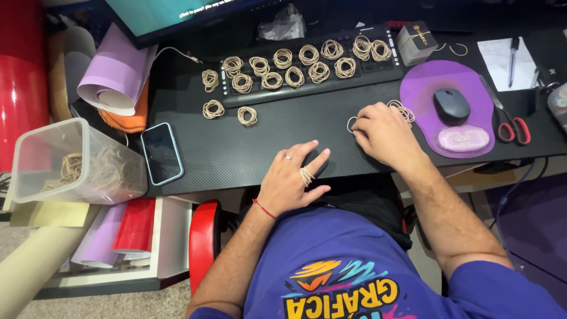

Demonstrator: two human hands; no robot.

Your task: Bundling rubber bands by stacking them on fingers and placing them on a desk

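A person sorts rubber bands at a dark desk [248, 147], hands resting near its front edge.

The left hand [289, 180] lies flat and open, a bundle of rubber bands [306, 175] looped around its middle finger. At two o'clock from it, the right hand [381, 133] curls closed over loose bands [403, 110] beside a purple mouse pad [425, 88]. Banded bundles [295, 68] cover the keyboard [378, 70] at twelve o'clock; a clear tub [35, 171] sits at nine.

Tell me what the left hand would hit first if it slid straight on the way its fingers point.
The left hand points up and right across bare desk. Most likely it would first meet the right hand and the rubber bands under it.
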